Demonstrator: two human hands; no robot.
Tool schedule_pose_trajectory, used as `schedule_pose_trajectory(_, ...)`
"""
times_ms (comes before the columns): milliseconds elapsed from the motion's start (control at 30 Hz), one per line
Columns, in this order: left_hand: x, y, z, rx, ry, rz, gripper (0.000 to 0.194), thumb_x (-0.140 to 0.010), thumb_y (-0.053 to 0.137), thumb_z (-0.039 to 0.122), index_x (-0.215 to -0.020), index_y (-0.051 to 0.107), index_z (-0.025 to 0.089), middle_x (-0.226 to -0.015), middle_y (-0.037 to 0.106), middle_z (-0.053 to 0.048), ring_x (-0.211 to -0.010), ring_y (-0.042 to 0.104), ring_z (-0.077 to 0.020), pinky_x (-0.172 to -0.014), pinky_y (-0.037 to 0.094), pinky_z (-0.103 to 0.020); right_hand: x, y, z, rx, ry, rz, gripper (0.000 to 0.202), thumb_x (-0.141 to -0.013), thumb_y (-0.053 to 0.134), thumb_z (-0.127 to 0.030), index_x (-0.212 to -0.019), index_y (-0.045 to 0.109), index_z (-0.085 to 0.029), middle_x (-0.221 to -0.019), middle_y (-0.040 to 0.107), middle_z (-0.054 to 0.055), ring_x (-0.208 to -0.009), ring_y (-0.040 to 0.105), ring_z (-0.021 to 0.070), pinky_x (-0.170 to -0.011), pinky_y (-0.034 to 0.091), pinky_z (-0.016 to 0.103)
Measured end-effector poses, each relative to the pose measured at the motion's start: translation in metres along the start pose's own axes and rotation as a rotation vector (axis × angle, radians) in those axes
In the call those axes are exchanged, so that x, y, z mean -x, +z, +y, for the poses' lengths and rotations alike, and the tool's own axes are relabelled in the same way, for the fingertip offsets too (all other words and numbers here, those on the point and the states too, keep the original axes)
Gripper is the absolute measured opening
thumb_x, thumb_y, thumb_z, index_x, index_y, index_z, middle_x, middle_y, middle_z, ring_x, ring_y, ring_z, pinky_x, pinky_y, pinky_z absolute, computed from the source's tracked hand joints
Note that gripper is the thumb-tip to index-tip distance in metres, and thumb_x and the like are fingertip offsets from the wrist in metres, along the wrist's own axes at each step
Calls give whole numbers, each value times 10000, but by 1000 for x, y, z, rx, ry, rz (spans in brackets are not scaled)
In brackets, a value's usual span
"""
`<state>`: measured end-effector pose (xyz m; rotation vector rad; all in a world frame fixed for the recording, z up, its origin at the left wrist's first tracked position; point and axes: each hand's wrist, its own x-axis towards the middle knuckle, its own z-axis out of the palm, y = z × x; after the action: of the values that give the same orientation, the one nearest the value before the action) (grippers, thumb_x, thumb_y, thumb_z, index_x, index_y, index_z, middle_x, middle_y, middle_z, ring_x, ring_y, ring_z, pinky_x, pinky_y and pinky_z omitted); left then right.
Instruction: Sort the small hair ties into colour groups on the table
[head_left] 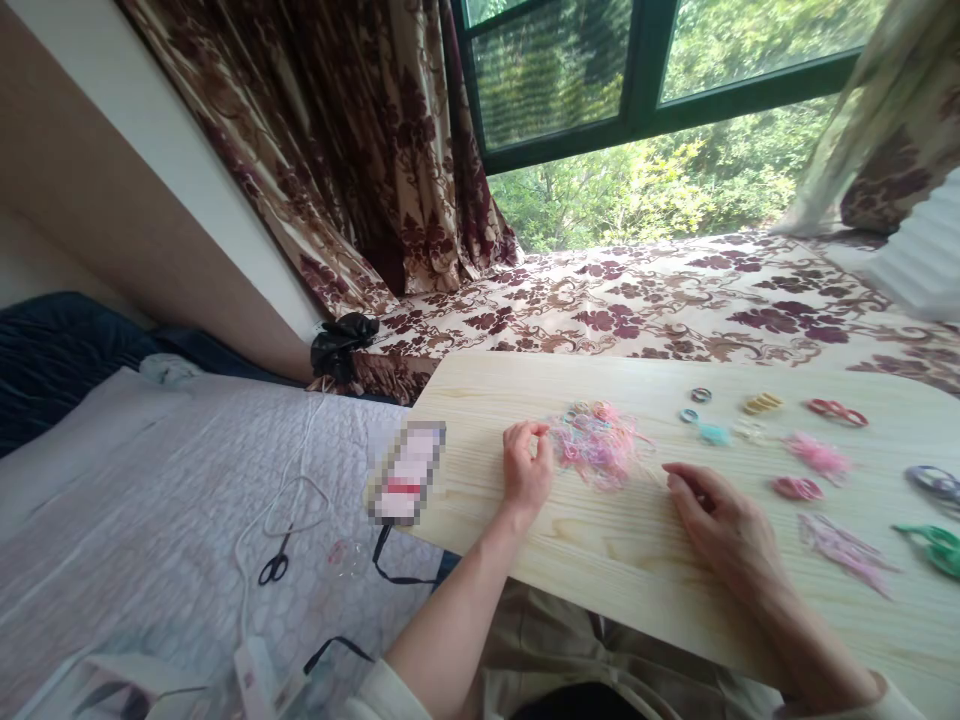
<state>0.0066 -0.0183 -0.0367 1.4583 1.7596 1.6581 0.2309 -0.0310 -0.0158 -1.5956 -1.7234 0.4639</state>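
Note:
A tangled pile of thin pink, blue and pale bands lies on the light wooden table. At the pile's left edge is my left hand, its fingers curled together; what they hold, if anything, is too small to name. My right hand rests to the right of the pile, thumb and forefinger close together at a thin pale strand that runs toward the pile. Sorted groups lie farther right: yellow bands, red bands, a pink bunch and green bands.
A blurred-out phone-like object lies at the table's left corner, with a black strap hanging down. On the bed at the left are scissors and a white cable. A patterned window seat lies behind the table.

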Motion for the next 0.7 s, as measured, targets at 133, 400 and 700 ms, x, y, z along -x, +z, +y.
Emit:
schedule_pose_trajectory(133, 2, -2, 2, 37, -49, 5, 209, -909, 476, 232, -878, 677, 187, -911, 690, -75, -958, 628, -212, -906, 505, -371, 8, -2, -5, 45, -141, -36, 312, -881, 465, -397, -940, 703, -204, -893, 725, 61, -623, 652, 162, -591, 515, 293)
schedule_pose_trajectory(400, 9, -10, 10, 151, -160, 9, 369, -1013, 337, 404, -1070, 628, 185, -965, 664, -72, -999, 622, -185, -973, 480, -347, 28, 24, -43, 183, -555, -206, 345, -947, 374, -193, -1131, 665, -178, -911, 688, 81, -753, 679, 168, -622, 527, 271)
schedule_pose_trajectory(700, 10, -17, 17, 262, -283, 54, 410, -1020, 332, 447, -1155, 606, 174, -1006, 675, -67, -1060, 619, -185, -1014, 455, -353, 13, 39, -57, 346, -656, -338, 386, -852, 397, -60, -1140, 612, -203, -660, 569, -2, -519, 525, 126, -471, 340, 244)
